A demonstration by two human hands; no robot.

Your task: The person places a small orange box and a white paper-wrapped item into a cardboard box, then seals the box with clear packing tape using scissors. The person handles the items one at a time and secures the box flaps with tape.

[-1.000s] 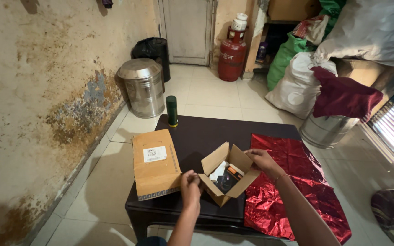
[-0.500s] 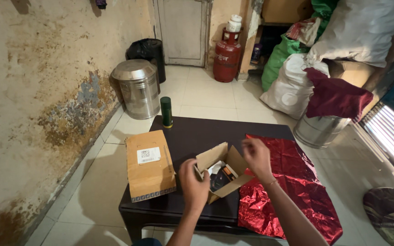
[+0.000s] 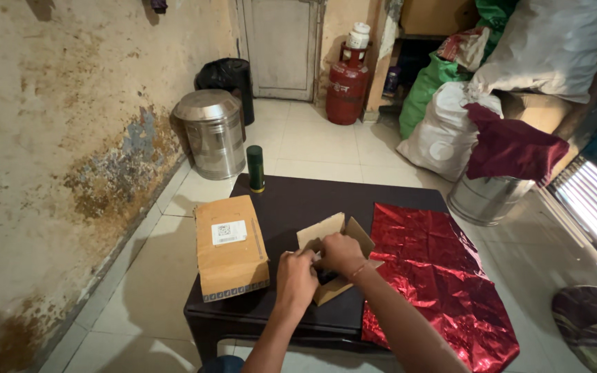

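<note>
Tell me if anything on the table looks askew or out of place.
The red foil sheet is crumpled and hangs off the table at its right and near edges. The padded envelope overhangs the left edge. The small cardboard box sits turned at an angle, flaps up, with the left hand and right hand in it.

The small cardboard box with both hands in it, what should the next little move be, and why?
Probably lift the contents straight up out of the small cardboard box. Both the left hand and the right hand are reaching in through its open top, the flaps stand open, and it sits on the dark table with red foil sheet beside it. What the fingers grip is hidden.
</note>
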